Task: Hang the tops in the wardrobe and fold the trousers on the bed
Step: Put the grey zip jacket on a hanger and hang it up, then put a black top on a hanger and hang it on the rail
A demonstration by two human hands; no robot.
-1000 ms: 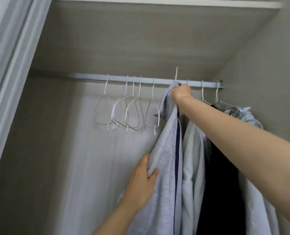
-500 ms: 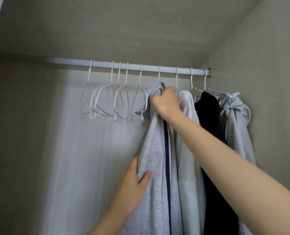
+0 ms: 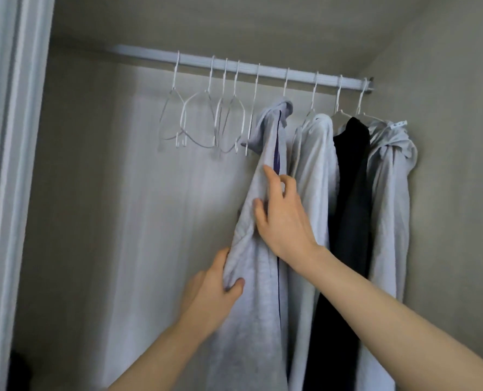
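Up on the wardrobe rail [image 3: 234, 63], a grey top [image 3: 260, 249] with a dark stripe hangs beside three other garments [image 3: 353, 193]. Her left hand [image 3: 212, 289] grips a fold of its lower edge, while the right hand [image 3: 282, 218] rests loose-fingered against the cloth higher up. Bare white hangers [image 3: 203, 119] dangle left.
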